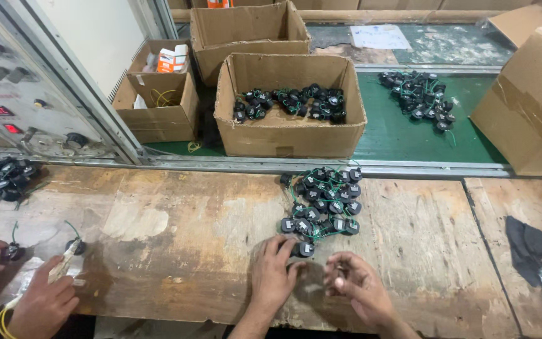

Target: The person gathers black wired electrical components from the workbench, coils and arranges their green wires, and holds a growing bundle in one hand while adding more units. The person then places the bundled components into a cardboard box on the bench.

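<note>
A small black round plastic part with a thin green wire [304, 249] lies at the near edge of a heap of like parts [321, 202] on the worn wooden bench [177, 226]. The left hand [273, 274] rests fingers spread beside it, touching it; the right hand [357, 284] sits curled, and whether it grips anything cannot be told. Tangled green wires could likely drag neighbouring parts along if one is pulled. Behind, an open cardboard box [286, 135] holds more parts. A co-worker's hands [42, 301] work at far left.
</note>
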